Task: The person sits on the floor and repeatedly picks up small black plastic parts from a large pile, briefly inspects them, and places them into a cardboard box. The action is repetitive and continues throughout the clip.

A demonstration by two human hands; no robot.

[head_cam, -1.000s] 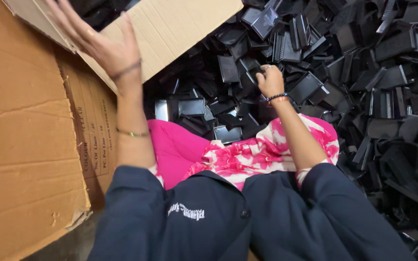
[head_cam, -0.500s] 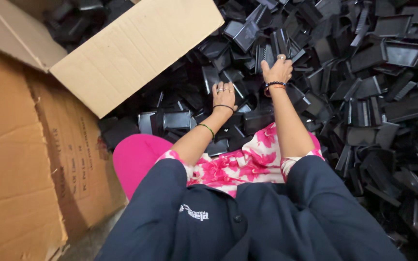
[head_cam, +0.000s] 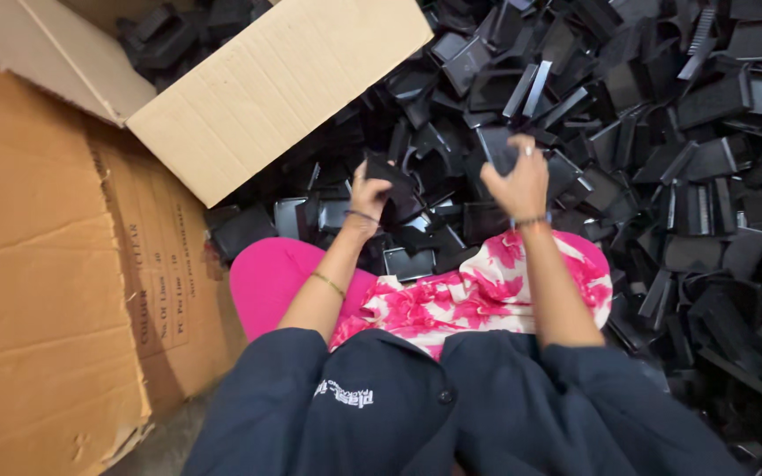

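Both hands lifted over a heap of black plastic parts, each holding one piece.
Left hand [head_cam: 369,189] fingers closed around a flat black plastic piece [head_cam: 392,175], held just above the heap; right hand [head_cam: 517,181] clamped on a second black piece [head_cam: 497,148], mostly hidden behind its fingers. Heap of black plastic parts [head_cam: 681,132] fills the top and right: angular, tray-like, matte to slightly glossy, some ribbed. Open cardboard box [head_cam: 37,291] at left, corrugated brown, its flap [head_cam: 275,84] jutting over the heap and covering part of it. Pink floral cloth [head_cam: 469,295] and plain pink fabric [head_cam: 271,278] on the lap, dark blue sleeves [head_cam: 575,414] below. Versus half a second ago: both hands were down in the heap, now raised with pieces and set wider apart.
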